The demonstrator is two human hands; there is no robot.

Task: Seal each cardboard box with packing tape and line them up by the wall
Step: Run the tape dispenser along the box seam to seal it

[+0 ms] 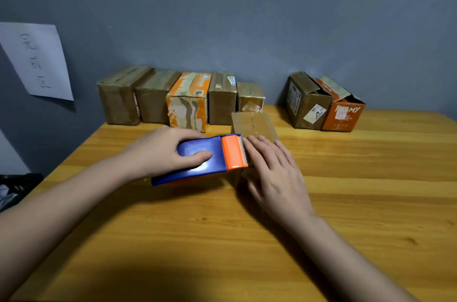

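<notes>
A grey-blue wall (247,17) backs a wooden table (346,203) that fills the lower view. A white sheet of paper (37,59) with handwriting is stuck to the wall at left. Against the wall stands a row of five taped boxes (178,101), side by side and touching. Well apart to the right stand two more: a brown open-flapped box (306,104) touching an orange open-flapped box (343,114). In front of the row sits a small brown box (254,123), just short of the wall line, partly hidden by both hands. The left hand (158,153) grips a blue and orange tape dispenser (210,158), thumb curled on top, its toothed edge at the small box. The right hand (274,173) lies flat with straight fingers pressing on that box. A dark object (17,185) shows at the left edge, beyond the table.
</notes>
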